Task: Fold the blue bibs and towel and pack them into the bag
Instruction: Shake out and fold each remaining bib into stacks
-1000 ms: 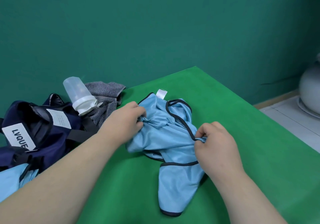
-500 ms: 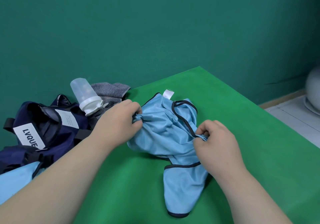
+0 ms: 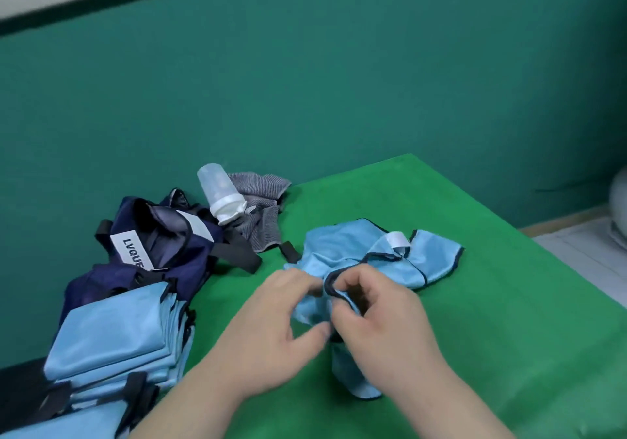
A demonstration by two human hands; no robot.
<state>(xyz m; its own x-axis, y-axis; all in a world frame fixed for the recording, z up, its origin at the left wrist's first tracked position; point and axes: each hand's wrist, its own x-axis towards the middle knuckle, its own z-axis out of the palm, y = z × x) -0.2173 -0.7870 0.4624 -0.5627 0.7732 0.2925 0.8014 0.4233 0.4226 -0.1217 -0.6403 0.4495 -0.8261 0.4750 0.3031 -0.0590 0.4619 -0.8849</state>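
Left hand (image 3: 271, 331), right hand (image 3: 385, 320) — seemingly pinching bib (image 3: 342, 250).

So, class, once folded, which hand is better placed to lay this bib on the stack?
Probably left: the left hand grips the bib on the side nearest the folded stack; the right hand would cross over.

Light-blue bib (image 3: 356, 255) (black trim), navy bag (image 3: 163, 269), grey striped towel (image 3: 261, 214), green table (image 3: 509, 303)

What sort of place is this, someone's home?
Likely a staged recording room, not a home: bare teal wall, table draped in bright green cloth, tiled floor beside it.
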